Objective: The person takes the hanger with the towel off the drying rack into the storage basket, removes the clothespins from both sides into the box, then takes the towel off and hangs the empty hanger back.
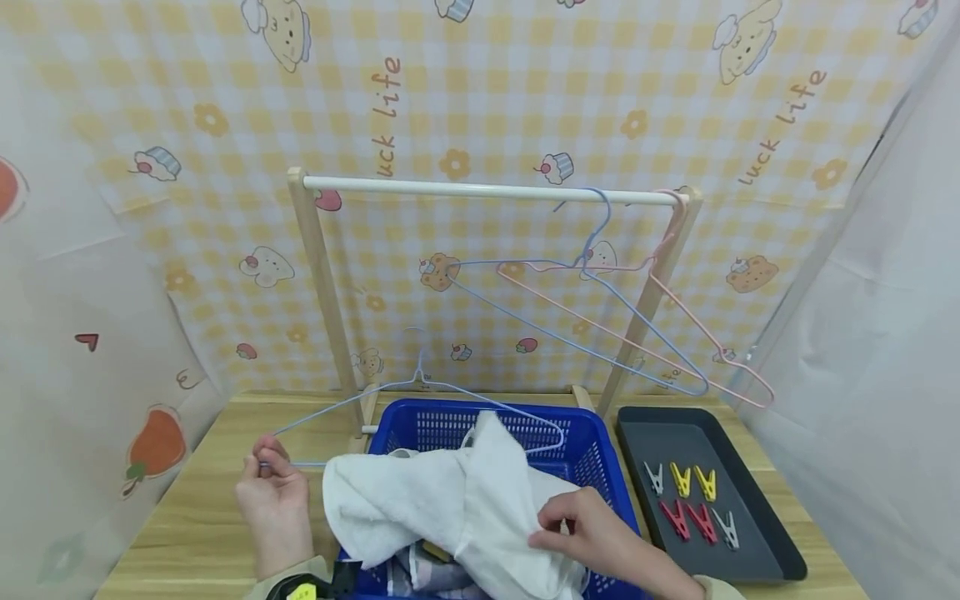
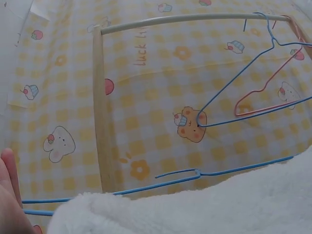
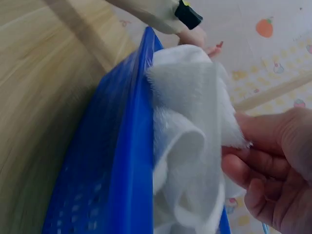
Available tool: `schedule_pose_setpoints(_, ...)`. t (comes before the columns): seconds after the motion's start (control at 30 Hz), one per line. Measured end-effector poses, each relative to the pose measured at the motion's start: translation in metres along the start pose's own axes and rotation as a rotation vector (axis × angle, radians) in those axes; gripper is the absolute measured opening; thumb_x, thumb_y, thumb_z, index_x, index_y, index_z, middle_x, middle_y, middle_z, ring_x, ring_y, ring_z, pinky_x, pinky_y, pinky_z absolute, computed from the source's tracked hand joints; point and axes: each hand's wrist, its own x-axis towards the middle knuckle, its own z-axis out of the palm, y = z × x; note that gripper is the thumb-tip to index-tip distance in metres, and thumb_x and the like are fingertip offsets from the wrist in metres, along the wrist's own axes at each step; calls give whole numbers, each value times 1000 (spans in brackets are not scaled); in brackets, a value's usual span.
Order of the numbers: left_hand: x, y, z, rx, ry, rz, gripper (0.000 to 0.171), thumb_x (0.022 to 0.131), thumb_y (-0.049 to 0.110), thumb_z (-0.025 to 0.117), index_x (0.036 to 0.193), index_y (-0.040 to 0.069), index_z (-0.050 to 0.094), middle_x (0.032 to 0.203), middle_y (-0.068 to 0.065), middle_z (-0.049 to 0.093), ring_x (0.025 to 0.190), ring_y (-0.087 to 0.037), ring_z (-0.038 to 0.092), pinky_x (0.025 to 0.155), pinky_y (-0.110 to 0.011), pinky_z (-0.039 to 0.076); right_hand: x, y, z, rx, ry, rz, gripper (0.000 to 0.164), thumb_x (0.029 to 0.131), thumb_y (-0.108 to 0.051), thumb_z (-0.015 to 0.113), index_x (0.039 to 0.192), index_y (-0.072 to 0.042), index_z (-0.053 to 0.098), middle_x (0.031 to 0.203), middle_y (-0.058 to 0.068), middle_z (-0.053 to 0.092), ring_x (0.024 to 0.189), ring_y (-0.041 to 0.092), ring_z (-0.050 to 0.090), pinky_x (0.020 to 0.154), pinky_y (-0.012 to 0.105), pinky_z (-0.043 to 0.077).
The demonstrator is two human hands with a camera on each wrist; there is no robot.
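My left hand (image 1: 277, 492) grips the left end of a light blue wire hanger (image 1: 480, 396), whose hook points up toward the rack. A white fluffy towel (image 1: 442, 500) lies across the hanger's lower bar, hiding most of it, and drapes over the blue basket (image 1: 622, 492). With thumb and fingers my right hand (image 1: 596, 529) pinches the towel's right part. In the right wrist view the right hand (image 3: 278, 161) has the towel's fluffy edge (image 3: 229, 122) between thumb and forefinger. Beneath the towel, greyish clothes (image 1: 431, 575) show in the basket.
A wooden rack with a white rod (image 1: 480, 190) stands behind the basket. From its right side hang a blue hanger (image 1: 525, 325) and a pink hanger (image 1: 712, 333). At right, a dark tray (image 1: 637, 417) holds several clothespins (image 1: 680, 479) in grey, yellow and red.
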Motion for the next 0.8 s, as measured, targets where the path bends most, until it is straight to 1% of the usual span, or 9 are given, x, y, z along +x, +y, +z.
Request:
schedule_pose_setpoints(0.13, 1, 0, 1, 1, 47, 21, 35, 102, 24, 39, 83, -3, 51, 68, -17, 56, 50, -26, 56, 33, -25, 46, -5, 6, -9, 20, -4, 19, 21, 87, -18, 68, 68, -13, 60, 62, -11, 51, 55, -6, 38, 43, 12, 37)
schedule_pose_setpoints(0.2, 1, -1, 0, 3, 53, 12, 34, 102, 23, 39, 83, -3, 51, 69, -16, 56, 50, -26, 56, 33, -25, 46, -2, 10, -13, 51, 13, 98, 17, 89, -19, 66, 73, -12, 66, 64, -9, 57, 55, -3, 45, 44, 15, 42)
schedule_pose_setpoints(0.3, 0, -3, -2, 10, 33, -13, 34, 102, 22, 38, 82, -3, 51, 68, -17, 56, 50, -26, 56, 34, -25, 47, 9, 15, -14, 115, 83, 294, 22, 92, -27, 61, 86, -8, 71, 70, -2, 65, 59, 7, 57, 50, 21, 49)
schedule_pose_setpoints(0.37, -1, -4, -4, 15, 7, -29, 36, 103, 22, 37, 82, -4, 50, 68, -17, 56, 51, -27, 56, 35, -25, 48, 19, 18, -12, 172, 145, 437, 30, 93, -33, 58, 93, -6, 72, 70, 2, 66, 60, 14, 60, 48, 22, 46)
schedule_pose_setpoints(0.43, -1, -7, -6, 21, -4, -29, 36, 103, 21, 37, 81, -5, 51, 67, -18, 55, 50, -27, 55, 35, -25, 48, 30, 20, -6, 210, 205, 539, 34, 92, -37, 59, 89, -6, 72, 67, 1, 64, 58, 16, 58, 46, 21, 41)
schedule_pose_setpoints(0.5, -1, -8, -6, 22, -13, -37, 37, 103, 21, 36, 81, -5, 51, 67, -18, 55, 50, -27, 55, 35, -25, 48, 36, 21, 1, 226, 226, 577, 34, 89, -38, 62, 81, -6, 70, 62, -2, 59, 56, 12, 53, 45, 18, 34)
schedule_pose_setpoints(0.6, -1, -8, -5, 11, -8, -42, 36, 103, 22, 36, 83, -4, 51, 67, -16, 55, 50, -27, 55, 35, -25, 48, 37, 20, 7, 172, 188, 478, 33, 89, -31, 65, 67, -6, 61, 56, -7, 47, 53, 7, 44, 44, 17, 32)
schedule_pose_setpoints(0.73, 1, -3, 1, -17, 14, -28, 27, 103, 23, 38, 88, 2, 48, 69, -12, 55, 50, -25, 55, 35, -23, 48, 23, 19, 3, 27, 91, 142, 35, 89, -20, 66, 60, -11, 48, 55, -11, 36, 50, -3, 35, 44, 12, 31)
schedule_pose_setpoints(0.8, 2, -1, 5, -16, 36, 4, 22, 102, 22, 39, 91, 5, 48, 71, -11, 56, 50, -24, 55, 34, -23, 47, 12, 19, -2, -18, 52, -39, 37, 89, -14, 65, 59, -12, 44, 55, -10, 33, 51, -6, 31, 45, 10, 30)
